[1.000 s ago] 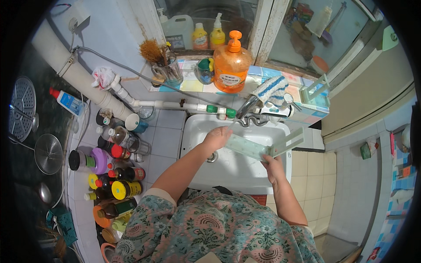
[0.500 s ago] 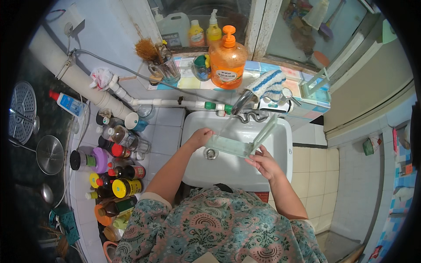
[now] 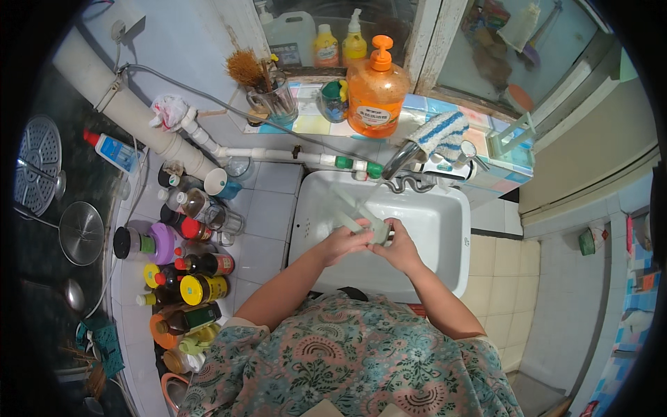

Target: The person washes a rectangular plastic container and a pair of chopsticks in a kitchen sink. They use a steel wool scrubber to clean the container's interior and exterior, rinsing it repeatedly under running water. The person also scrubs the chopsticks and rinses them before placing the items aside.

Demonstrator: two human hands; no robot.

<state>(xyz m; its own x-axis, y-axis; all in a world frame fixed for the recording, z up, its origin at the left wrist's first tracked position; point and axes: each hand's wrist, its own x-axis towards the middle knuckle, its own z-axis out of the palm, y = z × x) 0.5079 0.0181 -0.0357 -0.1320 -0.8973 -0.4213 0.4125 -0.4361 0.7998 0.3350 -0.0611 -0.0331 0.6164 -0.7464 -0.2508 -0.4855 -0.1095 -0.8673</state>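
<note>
A pale green, see-through plastic holder with a flat panel and upright bars is held over the white sink. My left hand is closed around its near left part. On the right side, the fingers of my right hand are bent against its end; parts of them are hidden behind the plastic. Above the hands is the metal faucet, with what looks like a thin stream of water running down toward the holder. A blue-and-white striped cloth hangs over the faucet's body.
A similar pale green holder stands on the tiled ledge at the right. Along that ledge are an orange pump bottle, a small cup and a glass mug with brushes. Several bottles and jars crowd the left counter.
The holder has been turned, its flat panel now pointing away from me. My left hand has moved right and nearer, beside my right hand, which has shifted slightly left. The view has shifted a little.
</note>
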